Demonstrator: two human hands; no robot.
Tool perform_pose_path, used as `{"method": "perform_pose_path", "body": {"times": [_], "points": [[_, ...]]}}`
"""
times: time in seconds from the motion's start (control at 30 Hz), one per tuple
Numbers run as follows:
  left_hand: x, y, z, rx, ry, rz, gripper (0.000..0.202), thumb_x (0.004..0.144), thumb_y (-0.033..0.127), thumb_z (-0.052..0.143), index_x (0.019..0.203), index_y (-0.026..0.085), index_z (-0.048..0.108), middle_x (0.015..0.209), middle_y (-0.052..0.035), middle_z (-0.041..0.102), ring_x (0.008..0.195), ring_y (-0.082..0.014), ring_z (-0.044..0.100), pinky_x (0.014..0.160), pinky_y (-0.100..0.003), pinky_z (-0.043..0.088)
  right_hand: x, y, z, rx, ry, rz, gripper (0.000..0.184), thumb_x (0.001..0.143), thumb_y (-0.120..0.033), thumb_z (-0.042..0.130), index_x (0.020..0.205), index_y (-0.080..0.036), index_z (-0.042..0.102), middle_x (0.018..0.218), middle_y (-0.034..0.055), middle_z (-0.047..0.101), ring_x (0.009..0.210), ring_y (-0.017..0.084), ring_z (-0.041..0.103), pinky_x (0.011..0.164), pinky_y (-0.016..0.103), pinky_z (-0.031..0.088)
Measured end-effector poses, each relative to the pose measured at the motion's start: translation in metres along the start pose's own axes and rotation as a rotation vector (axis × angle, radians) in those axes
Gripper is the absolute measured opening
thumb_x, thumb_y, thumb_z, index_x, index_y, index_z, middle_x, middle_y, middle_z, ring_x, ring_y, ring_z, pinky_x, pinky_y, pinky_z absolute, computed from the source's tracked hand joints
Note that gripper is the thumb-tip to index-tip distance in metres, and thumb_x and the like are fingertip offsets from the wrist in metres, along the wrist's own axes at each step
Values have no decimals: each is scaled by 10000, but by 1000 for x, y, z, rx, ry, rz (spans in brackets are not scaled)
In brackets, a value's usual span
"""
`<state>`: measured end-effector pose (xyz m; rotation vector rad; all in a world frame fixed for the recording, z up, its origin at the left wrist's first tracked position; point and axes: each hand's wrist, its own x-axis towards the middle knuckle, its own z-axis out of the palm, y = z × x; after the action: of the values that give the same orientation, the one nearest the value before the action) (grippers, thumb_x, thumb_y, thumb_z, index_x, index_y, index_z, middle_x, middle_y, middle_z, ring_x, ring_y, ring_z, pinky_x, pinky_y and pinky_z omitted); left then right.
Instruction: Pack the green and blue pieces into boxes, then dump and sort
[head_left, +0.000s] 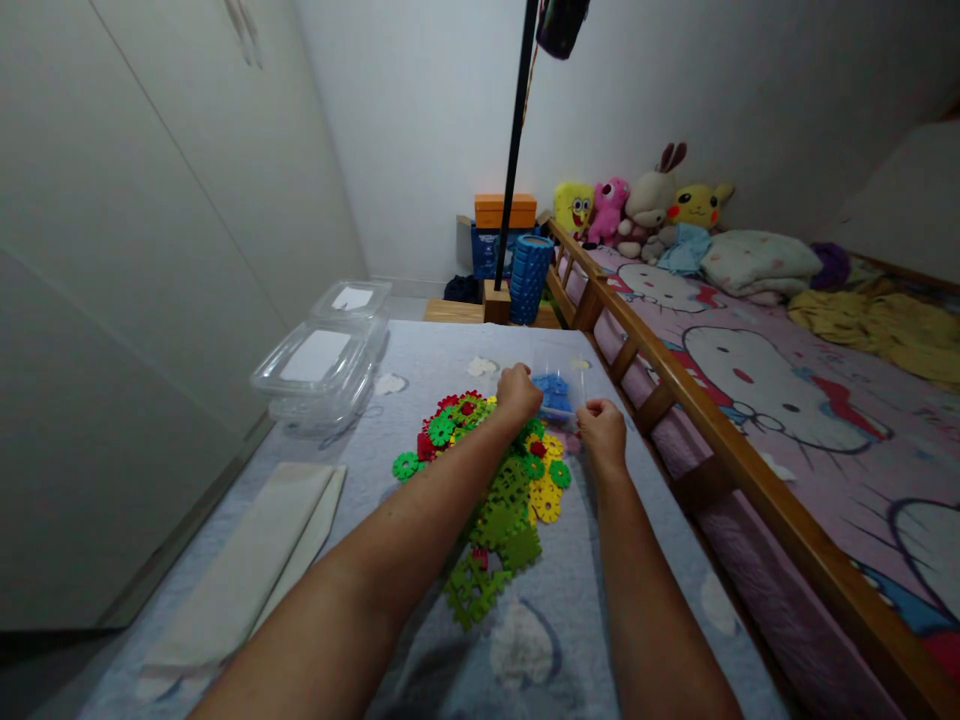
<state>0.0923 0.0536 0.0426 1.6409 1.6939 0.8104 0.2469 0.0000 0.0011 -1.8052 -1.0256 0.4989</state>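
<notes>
A clear plastic container [564,414] with blue pieces [553,392] in it is at the far right part of the table. My left hand [519,392] grips its left side, fingers closed. On its right side my right hand [603,434] pinches the edge. Under and beside my left forearm lies a heap of plastic building pieces: green square ones [504,500], yellow flower-shaped discs [547,498], green discs [442,429] and red ones [426,447]. My left forearm hides part of the heap.
Stacked clear containers with lids [319,360] stand at the table's left. A folded beige cloth [247,560] lies nearer me. The bed's wooden rail [660,400] runs along the right. Beyond the table are a black pole [514,150] and a blue foam roller [529,280].
</notes>
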Motion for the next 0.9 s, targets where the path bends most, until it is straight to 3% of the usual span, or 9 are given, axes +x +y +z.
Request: {"method": "perform_pose_path", "body": {"times": [0.07, 0.17, 0.27, 0.37, 0.57, 0.73, 0.9], "points": [[1, -1, 1, -45, 18, 11, 463, 724, 30, 620, 1169, 155, 601, 1176, -157, 668, 1107, -256, 636, 946, -358, 477, 1, 0, 1, -32, 11, -16, 210, 648, -280, 575, 832, -188, 621, 701, 13, 660, 605, 176, 640, 553, 262, 522], [4, -2, 1, -139, 6, 31, 445, 749, 52, 626, 1176, 166, 576, 982, -87, 698, 942, -210, 660, 859, -328, 502, 0, -3, 1, 93, -4, 38, 195, 657, -297, 598, 825, -197, 600, 686, -10, 629, 559, 157, 613, 485, 244, 498], [5, -5, 2, -233, -35, 69, 424, 731, 59, 647, 1139, 168, 601, 825, -21, 679, 798, -167, 645, 775, -282, 506, -1, -8, 2, 389, -46, 246, 176, 734, -360, 572, 815, -203, 577, 630, -43, 562, 488, 129, 575, 415, 225, 478], [0, -7, 1, -301, -91, 127, 298, 717, 48, 631, 991, 157, 672, 789, -3, 662, 757, -141, 626, 746, -254, 500, -3, -11, 2, 568, -74, 401, 249, 832, -448, 535, 795, -203, 561, 570, -56, 521, 431, 107, 543, 399, 211, 474], [-14, -11, -9, -487, -141, 297, 173, 709, 58, 621, 840, 157, 674, 794, 8, 648, 795, -129, 604, 836, -270, 496, -5, -8, 3, 732, -99, 395, 343, 833, -522, 655, 794, -203, 537, 550, -63, 534, 429, 93, 548, 409, 189, 470], [-29, -8, -23, -559, -205, 294, 90, 719, 112, 639, 787, 171, 638, 807, 6, 664, 809, -135, 611, 829, -274, 504, -6, -5, 4, 709, -139, 437, 298, 782, -451, 703, 814, -202, 542, 555, -68, 569, 401, 85, 528, 378, 182, 453], [-46, -12, -54, -766, -25, 184, 148, 696, 215, 679, 832, 181, 632, 812, 10, 647, 751, -126, 615, 699, -244, 470, -7, -5, 8, 572, -159, 388, 228, 704, -280, 698, 799, -214, 502, 495, -87, 550, 381, 97, 527, 340, 161, 409]]}}
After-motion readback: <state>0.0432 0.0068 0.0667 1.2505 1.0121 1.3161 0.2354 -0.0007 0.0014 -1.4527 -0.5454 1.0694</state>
